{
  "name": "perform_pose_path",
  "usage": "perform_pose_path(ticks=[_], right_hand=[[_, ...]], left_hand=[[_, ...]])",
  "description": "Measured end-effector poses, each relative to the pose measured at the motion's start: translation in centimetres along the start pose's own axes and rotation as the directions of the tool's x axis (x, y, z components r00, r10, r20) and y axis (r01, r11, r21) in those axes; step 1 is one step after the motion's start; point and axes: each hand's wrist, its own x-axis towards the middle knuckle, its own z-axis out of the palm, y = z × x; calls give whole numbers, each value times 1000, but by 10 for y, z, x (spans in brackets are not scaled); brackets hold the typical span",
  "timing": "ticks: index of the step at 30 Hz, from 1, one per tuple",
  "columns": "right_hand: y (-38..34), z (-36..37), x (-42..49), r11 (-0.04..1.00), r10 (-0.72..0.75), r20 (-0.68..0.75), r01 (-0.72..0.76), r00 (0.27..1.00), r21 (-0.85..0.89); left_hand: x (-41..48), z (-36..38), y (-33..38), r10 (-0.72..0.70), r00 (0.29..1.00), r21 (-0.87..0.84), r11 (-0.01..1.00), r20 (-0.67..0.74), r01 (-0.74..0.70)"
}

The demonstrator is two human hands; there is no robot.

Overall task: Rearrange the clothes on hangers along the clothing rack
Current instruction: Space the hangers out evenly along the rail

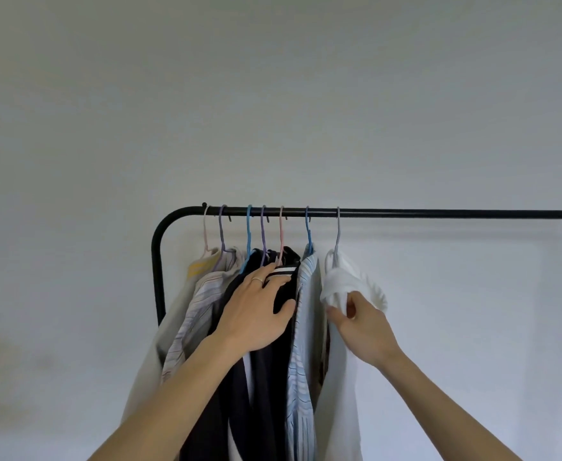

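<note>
My right hand (361,324) pinches the soft white top (343,284) at its collar. My left hand (256,311), fingers spread, lies on the dark clothes (266,377) at nine o'clock. I judge it light and limp; better grip the hanger (338,234).

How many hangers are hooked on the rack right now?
7, all on the rail's left part: pink, purple, blue, purple, pink, blue, grey. None seem hidden.
</note>
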Motion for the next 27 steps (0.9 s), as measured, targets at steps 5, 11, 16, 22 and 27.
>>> perform_pose_path(ticks=[5, 11, 16, 22, 27], right_hand=[[2, -6, -5, 991, -85, -6, 85, 996, 105], [7, -8, -4, 978, -129, 28, 122, 991, 171], [5, -17, -3, 992, -55, -52, 48, 997, -117], [-40, 5, -35, 947, -296, -319, 232, 900, -222], [-106, 60, -48, 900, -424, -251, 374, 870, -225]], left_hand=[[2, 6, 17, -80, 995, 70, 995, 65, 76], [8, 14, 33, -123, 990, 71, 990, 73, 118], [-3, -9, 29, -69, 997, 12, 998, -40, 70], [-1, -68, -38, -124, 942, -64, 992, -312, 109], [10, -63, -121, -311, 934, -297, 921, -176, 251]])
